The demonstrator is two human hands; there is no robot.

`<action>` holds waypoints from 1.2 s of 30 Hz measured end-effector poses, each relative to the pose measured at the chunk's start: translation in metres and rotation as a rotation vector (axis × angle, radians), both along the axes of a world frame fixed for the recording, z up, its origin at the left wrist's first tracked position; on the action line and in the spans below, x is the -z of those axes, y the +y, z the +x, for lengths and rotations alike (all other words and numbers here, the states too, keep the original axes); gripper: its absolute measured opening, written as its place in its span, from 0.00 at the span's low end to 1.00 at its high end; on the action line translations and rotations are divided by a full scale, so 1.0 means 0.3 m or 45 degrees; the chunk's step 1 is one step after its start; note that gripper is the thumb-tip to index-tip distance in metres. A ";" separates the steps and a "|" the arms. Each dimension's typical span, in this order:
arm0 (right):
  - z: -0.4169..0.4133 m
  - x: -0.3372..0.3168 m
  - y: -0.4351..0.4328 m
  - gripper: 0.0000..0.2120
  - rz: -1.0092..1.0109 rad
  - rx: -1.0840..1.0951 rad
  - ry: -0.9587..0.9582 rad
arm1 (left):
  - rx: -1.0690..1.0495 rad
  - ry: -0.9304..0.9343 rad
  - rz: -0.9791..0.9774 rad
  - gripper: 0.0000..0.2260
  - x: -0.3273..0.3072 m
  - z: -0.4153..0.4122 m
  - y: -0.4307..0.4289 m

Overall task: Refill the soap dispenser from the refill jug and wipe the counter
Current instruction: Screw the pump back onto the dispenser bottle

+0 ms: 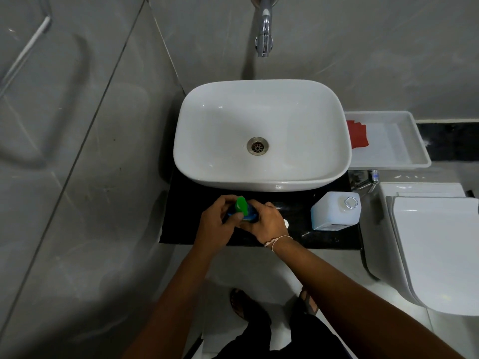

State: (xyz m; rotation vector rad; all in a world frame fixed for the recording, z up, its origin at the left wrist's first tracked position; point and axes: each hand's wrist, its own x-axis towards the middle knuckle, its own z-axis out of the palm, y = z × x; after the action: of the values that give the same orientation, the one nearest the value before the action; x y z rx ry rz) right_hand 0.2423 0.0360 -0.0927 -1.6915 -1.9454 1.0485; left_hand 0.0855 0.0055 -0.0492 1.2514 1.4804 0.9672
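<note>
A blue soap dispenser (250, 215) with a green pump head (241, 204) stands on the black counter (298, 237) in front of the basin. My left hand (216, 224) wraps its left side, thumb by the green pump. My right hand (267, 221) grips its right side. A translucent white refill jug (334, 211) stands open-mouthed at the counter's right end; its small white cap (286, 223) lies beside my right hand. A red cloth (359, 134) lies in a white tray (414, 141) at the right.
A white basin (261, 133) fills the back of the counter, under a chrome tap (264, 37). A white toilet (435, 250) stands to the right, with a small chrome valve (373, 176) behind it. Grey tiled walls close the left and back.
</note>
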 end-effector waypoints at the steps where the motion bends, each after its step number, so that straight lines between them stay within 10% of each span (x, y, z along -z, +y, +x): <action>1: -0.002 -0.001 0.002 0.28 -0.007 0.008 -0.005 | 0.025 -0.026 -0.023 0.17 0.000 -0.006 0.003; 36: 0.002 0.003 0.008 0.27 -0.013 -0.044 -0.016 | 0.103 -0.015 -0.084 0.23 -0.043 -0.009 -0.003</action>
State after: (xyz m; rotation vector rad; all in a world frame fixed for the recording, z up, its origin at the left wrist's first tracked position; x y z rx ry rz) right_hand 0.2430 0.0385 -0.0937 -1.6791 -1.9874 1.0642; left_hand 0.0827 0.0047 -0.0362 1.2458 1.4301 0.8643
